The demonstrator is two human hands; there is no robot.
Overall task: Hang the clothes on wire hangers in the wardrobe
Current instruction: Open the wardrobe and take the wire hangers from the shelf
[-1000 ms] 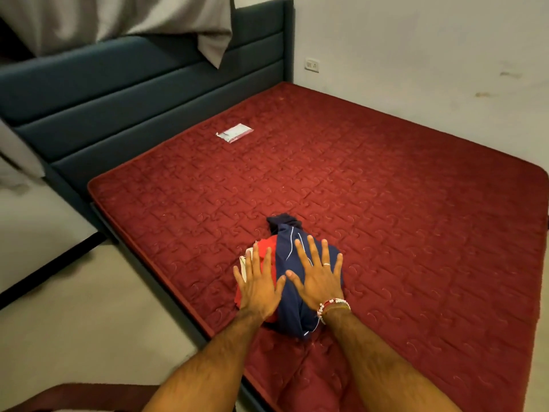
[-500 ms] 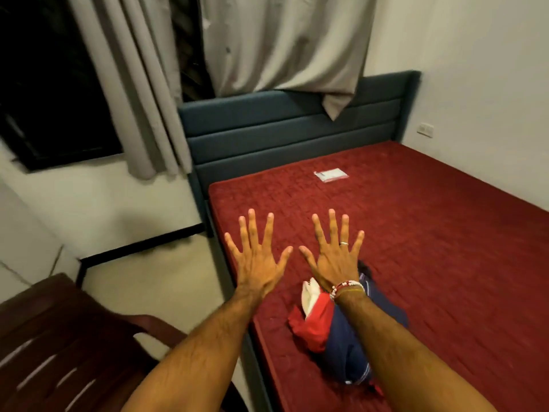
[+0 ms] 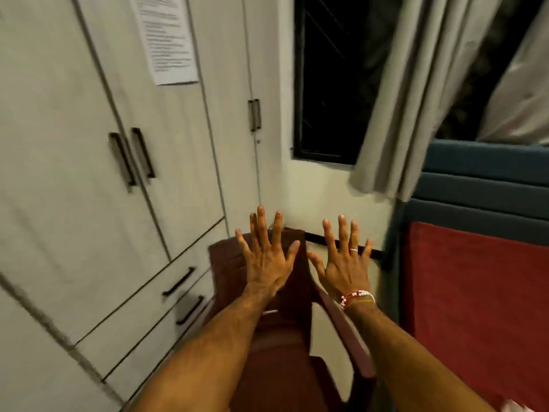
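The left hand [image 3: 267, 264] and right hand [image 3: 341, 270] grasp nothing, fingers [image 3: 261, 224] straight, spread and released, over a brown chair [image 3: 285, 331] at 6 o'clock. The wardrobe [image 3: 74, 173] fills 9 to 11 o'clock, doors closed. The printed sheet [image 3: 166, 37] on it at 11 o'clock is too blurred to read.

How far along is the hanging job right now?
Done: nothing visible; the wardrobe doors are shut. In hand: nothing; the left hand and right hand are spread open, empty, over the brown chair. Left: open the wardrobe, fetch clothes and hangers, hang them; no hangers in view.
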